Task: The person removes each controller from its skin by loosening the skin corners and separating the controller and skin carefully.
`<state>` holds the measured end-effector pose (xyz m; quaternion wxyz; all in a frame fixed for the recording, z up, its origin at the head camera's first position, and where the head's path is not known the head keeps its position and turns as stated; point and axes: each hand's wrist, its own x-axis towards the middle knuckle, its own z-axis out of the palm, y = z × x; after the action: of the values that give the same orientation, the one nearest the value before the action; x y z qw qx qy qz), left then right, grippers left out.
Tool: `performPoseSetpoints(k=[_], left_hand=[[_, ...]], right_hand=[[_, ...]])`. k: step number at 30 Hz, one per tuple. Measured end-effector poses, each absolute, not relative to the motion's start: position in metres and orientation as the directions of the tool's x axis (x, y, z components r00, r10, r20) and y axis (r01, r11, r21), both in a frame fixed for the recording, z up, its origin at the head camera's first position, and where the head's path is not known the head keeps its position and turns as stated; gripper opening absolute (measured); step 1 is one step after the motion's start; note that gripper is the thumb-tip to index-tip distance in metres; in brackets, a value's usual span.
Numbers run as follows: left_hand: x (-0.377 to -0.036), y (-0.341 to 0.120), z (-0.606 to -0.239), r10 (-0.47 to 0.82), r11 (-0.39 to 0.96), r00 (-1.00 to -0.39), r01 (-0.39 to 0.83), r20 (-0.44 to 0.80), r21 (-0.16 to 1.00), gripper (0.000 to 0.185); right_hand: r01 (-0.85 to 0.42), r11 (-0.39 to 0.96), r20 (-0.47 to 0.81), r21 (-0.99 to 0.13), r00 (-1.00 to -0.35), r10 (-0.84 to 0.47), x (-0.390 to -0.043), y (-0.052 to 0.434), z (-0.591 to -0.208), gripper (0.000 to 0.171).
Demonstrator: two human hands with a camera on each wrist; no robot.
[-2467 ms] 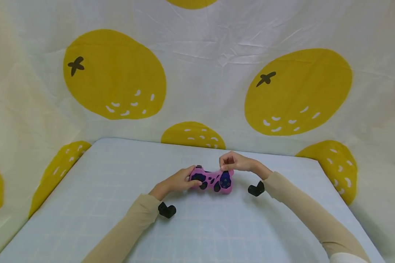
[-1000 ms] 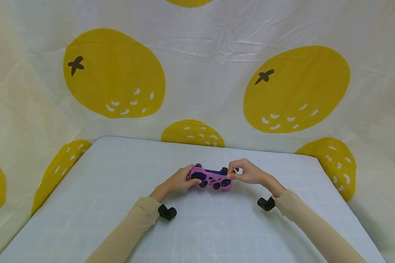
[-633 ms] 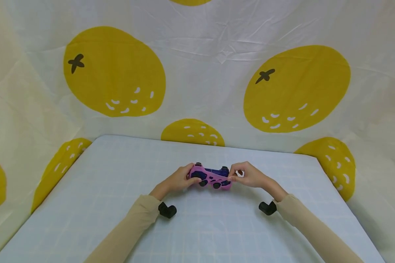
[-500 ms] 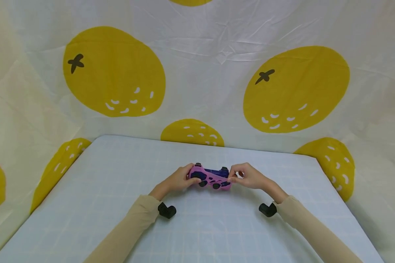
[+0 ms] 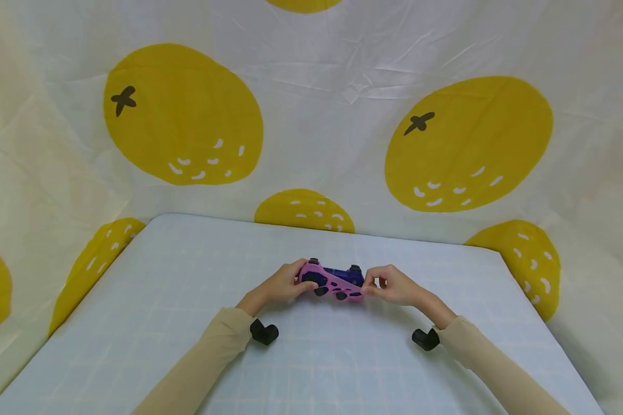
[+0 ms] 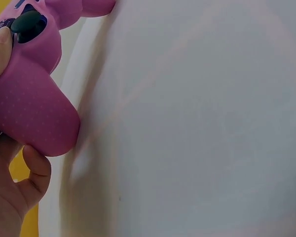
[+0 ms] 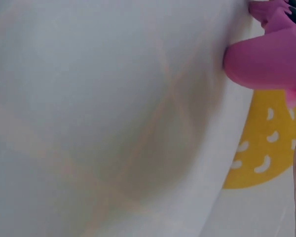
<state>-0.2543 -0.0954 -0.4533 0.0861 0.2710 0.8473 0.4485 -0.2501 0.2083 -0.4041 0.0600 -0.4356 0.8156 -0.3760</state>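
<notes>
Dark blue game controller (image 5: 334,280) in a dotted pink silicone skin, black sticks showing through cut-outs; skin pulled partly off at its right end; sits mid pale blue gridded table (image 5: 135,323); left hand (image 5: 280,283) grips the left handle; right hand (image 5: 394,285) pinches the skin's right edge.

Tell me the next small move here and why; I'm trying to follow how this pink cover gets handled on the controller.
Probably the right hand should keep peeling the pink silicone cover leftward off the controller. The blue body already shows bare at the right top, the right hand pinches the cover's loose edge there, and the left hand grips the left handle to steady it.
</notes>
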Motion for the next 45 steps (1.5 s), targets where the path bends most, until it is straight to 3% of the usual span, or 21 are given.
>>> performPoseSetpoints(k=[9,19,23,29,32,40,45], left_hand=[[-0.257,-0.093,-0.449,0.541,0.439,-0.837,0.368,0.087,0.819,0.040],[-0.257,-0.094,-0.448,0.530,0.439,-0.845,0.350,0.076,0.828,0.039],[-0.257,-0.094,-0.448,0.537,0.441,-0.840,0.357,0.076,0.823,0.037],[-0.256,-0.094,-0.447,0.538,0.453,-0.841,0.348,0.059,0.821,0.038],[-0.256,-0.094,-0.447,0.534,0.462,-0.844,0.347,0.056,0.816,0.039],[-0.257,-0.094,-0.448,0.539,0.459,-0.840,0.359,0.067,0.813,0.037],[-0.257,-0.095,-0.449,0.546,0.457,-0.834,0.376,0.079,0.806,0.035]], right_hand=[[-0.687,0.293,0.275,-0.665,-0.590,-0.759,-0.237,0.208,-0.399,0.007],[-0.596,0.346,0.263,-0.724,-0.703,-0.660,-0.246,0.213,-0.431,0.005],[-0.470,0.382,0.165,-0.796,-0.775,-0.611,-0.251,0.216,-0.437,0.005],[-0.205,0.404,-0.023,-0.891,-0.870,-0.493,-0.250,0.218,-0.429,0.019],[-0.090,0.365,-0.088,-0.927,-0.892,-0.443,-0.247,0.217,-0.423,0.021],[0.246,0.148,-0.280,-0.958,-0.912,-0.299,-0.235,0.214,-0.408,0.009],[0.346,0.169,-0.380,-0.923,-0.885,-0.268,-0.235,0.215,-0.403,0.044]])
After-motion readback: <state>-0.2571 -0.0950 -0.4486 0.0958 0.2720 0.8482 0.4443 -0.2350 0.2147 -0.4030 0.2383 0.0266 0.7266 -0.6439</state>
